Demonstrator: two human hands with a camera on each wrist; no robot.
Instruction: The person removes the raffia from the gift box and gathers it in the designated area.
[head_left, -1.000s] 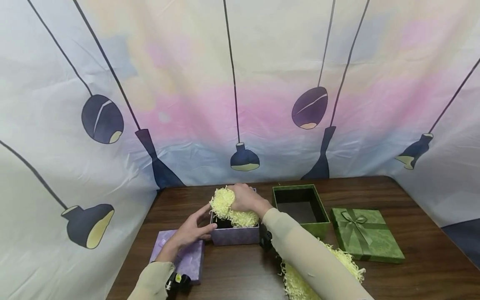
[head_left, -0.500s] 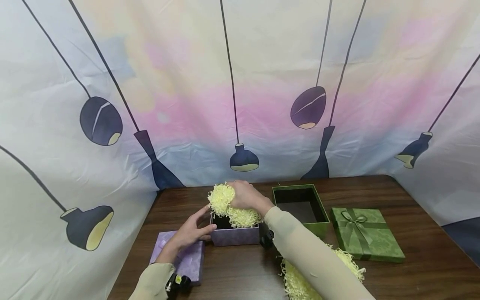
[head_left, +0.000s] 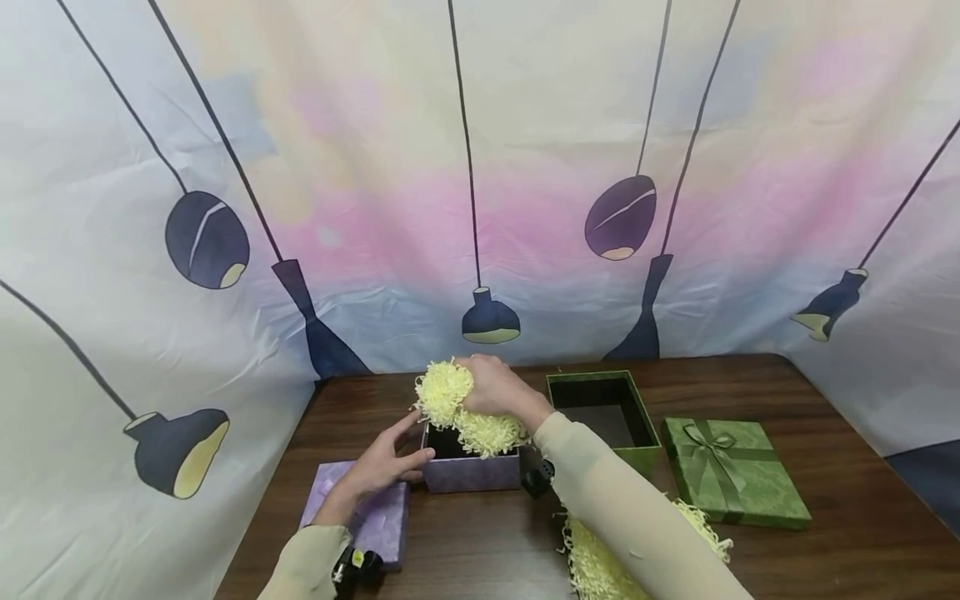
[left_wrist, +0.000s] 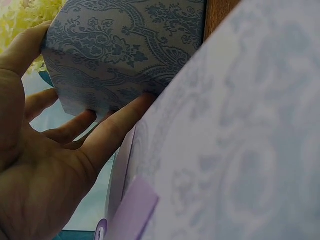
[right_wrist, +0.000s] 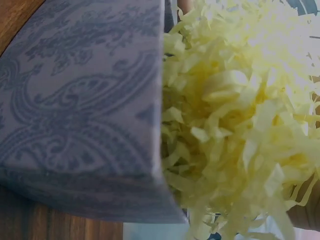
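My right hand (head_left: 495, 387) grips a clump of pale yellow shredded paper (head_left: 444, 393) over the purple gift box (head_left: 471, 473); its fingertips are hidden behind the clump. More strands hang below the hand, across the box's opening, whose dark inside shows at the left. In the right wrist view the shredded paper (right_wrist: 240, 105) bulges beside the patterned box wall (right_wrist: 80, 95). My left hand (head_left: 381, 462) rests against the box's left end with thumb and fingers spread. The left wrist view shows those fingertips (left_wrist: 142, 102) touching the patterned wall (left_wrist: 120, 45).
A purple lid (head_left: 378, 529) lies under my left forearm. The open green box (head_left: 600, 408) stands right of the purple one, beside a green lid (head_left: 735, 471) with a bow. More shredded paper (head_left: 592, 567) lies under my right forearm. A printed curtain (head_left: 525, 200) hangs behind the table.
My right hand has risen slightly with the shredded paper, and the strands below have come up a little over the box's rim. The left hand stays in place.
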